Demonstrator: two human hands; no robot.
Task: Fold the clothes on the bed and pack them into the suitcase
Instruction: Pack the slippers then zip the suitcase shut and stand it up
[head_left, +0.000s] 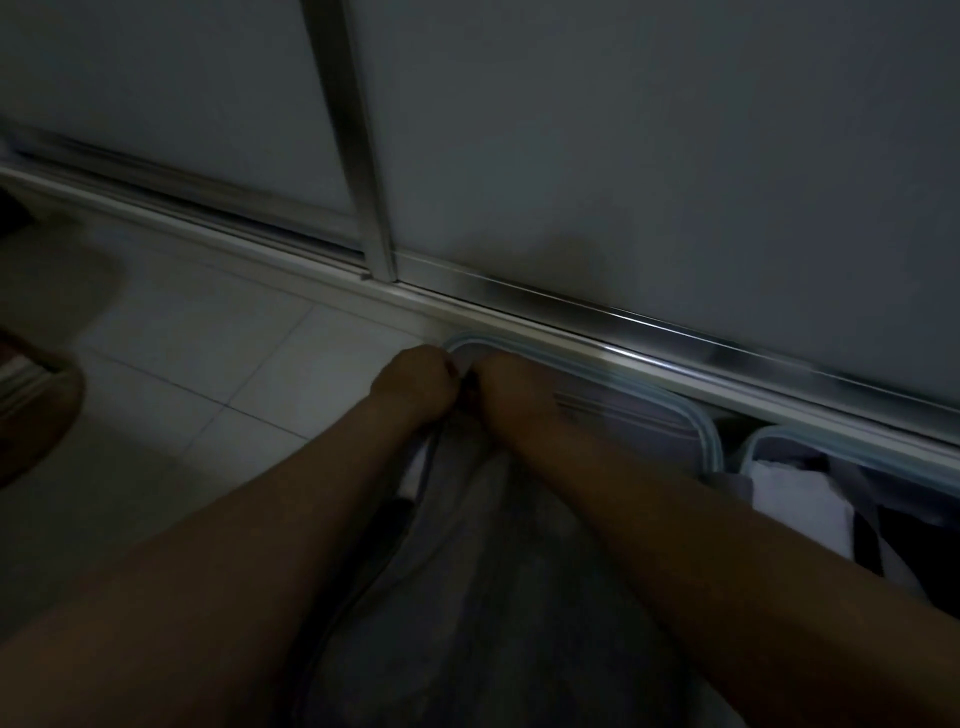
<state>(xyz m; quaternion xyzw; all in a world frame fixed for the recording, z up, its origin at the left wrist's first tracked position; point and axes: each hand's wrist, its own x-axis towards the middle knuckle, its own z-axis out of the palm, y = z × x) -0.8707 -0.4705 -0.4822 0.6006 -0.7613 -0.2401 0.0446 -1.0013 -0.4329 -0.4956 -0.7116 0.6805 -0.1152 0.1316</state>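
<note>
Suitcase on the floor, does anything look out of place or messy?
Nothing stands out. The suitcase lies open; the left hand and right hand grip its grey cover at the far corner, clothes lie in the other half.

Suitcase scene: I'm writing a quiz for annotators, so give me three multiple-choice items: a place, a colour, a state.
1. Where does the suitcase lie?
A. on a bed
B. on the tiled floor beside the sliding door
C. on a chair

2. What colour is its rim?
A. light blue
B. red
C. yellow

3. How are the left hand and right hand?
A. flat on the floor
B. one raised to the door
C. both curled, knuckles together, on the grey lining at the suitcase's corner

Answers: 1 B, tiles and door track border it; 2 A, pale blue edging shows on both halves; 3 C, the fingers close on the lining's edge.
</note>
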